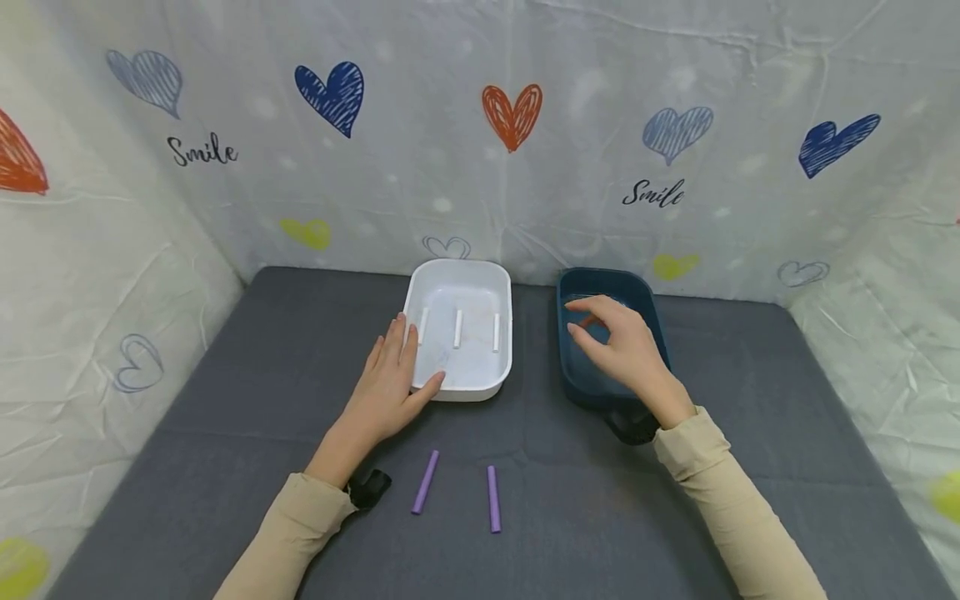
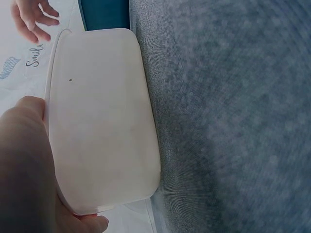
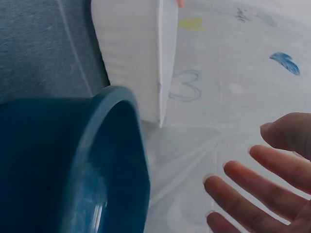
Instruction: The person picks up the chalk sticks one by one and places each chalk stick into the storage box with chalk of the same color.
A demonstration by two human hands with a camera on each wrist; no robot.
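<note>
My left hand [image 1: 385, 385] rests against the near left corner of a white plastic tray [image 1: 459, 388], its fingers straight along the left side and the thumb over the front rim. Three slim white sticks [image 1: 458, 329], like chalk, lie spaced apart in that tray. Over a dark blue tray [image 1: 611, 393] hovers my right hand [image 1: 622, 346], fingers bent and thumb apart from them, with nothing in between. In the right wrist view, the fingers [image 3: 262, 194] are spread beside the blue tray's rim [image 3: 114, 94]. The blue tray's floor is partly hidden by the hand.
Two purple sticks [image 1: 425, 482] lie on the grey cloth-covered table [image 1: 570, 517], nearer to me than the trays and a little apart. Behind the trays hangs a pale curtain [image 1: 420, 183] printed with hearts. Dark wrist straps [image 1: 369, 489] show at the sleeves.
</note>
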